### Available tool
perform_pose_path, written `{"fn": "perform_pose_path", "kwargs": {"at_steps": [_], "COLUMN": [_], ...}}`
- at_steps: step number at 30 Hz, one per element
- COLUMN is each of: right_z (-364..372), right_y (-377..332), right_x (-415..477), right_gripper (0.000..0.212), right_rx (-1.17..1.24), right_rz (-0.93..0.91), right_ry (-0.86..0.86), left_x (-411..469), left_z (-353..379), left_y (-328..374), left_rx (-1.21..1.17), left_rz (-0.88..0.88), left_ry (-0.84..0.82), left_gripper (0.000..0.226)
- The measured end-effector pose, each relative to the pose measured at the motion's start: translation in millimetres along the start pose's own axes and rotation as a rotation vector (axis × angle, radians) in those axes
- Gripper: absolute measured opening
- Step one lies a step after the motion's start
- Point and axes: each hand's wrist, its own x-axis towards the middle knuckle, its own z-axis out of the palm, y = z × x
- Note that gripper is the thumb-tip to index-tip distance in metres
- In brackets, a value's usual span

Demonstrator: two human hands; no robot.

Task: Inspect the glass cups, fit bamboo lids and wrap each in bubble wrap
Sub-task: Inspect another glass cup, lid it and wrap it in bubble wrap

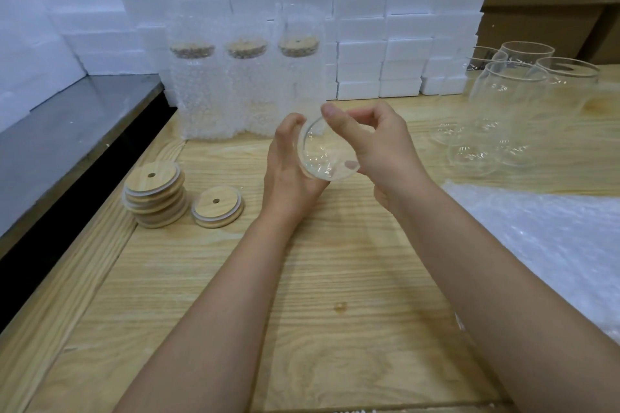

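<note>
Both hands hold one glass cup (323, 152) in the air above the middle of the wooden table (302, 312). The cup lies on its side, with its round base turned to the camera. The left hand (288, 164) is curved around the left side of the cup, its fingers hidden behind the glass. The right hand (379, 144) grips the right side with bent fingers, the index finger lies across the upper wall, and one fingertip shows through the base. To the left, near the table's edge, there is a stack of bamboo lids (154, 194), and just beside it lies a single bamboo lid (217, 206); each top has a small hole. Further away, behind the hands, three wrapped cups (246, 84) stand in a row, lids on, covered in bubble wrap. Behind them rises a wall of white foam blocks (369, 27). At the far right stands a group of bare glass cups (513, 104), and nearer on the right lies a bubble wrap sheet (543, 238).
</note>
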Motion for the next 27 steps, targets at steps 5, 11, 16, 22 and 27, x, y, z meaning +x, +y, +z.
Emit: {"fn": "perform_pose_path", "kwargs": {"at_steps": [5,11,16,22,27], "right_z": [8,0,-16,-40,-47], "right_y": [4,3,-4,-3,3], "right_x": [-5,-5,0,12,15], "right_gripper": [0.067,0.082,0.078,0.078,0.085], "right_rx": [-0.129,-0.381,-0.432,-0.307,-0.389], "right_rz": [-0.046,-0.166,-0.189,-0.151,-0.230], "right_ry": [0.003,-0.199,-0.370,-0.494,-0.563], "left_x": [-1,-2,0,2,2], "left_z": [0,-2,-2,-2,-1], "left_y": [-4,-2,-6,-3,-2], "left_rx": [0.025,0.001,-0.008,-0.054,-0.103], "left_rz": [-0.044,-0.078,-0.054,-0.066,-0.085], "left_ry": [0.036,0.073,0.089,0.077,0.054], "left_gripper": [0.082,0.081,0.086,0.089,0.084]}}
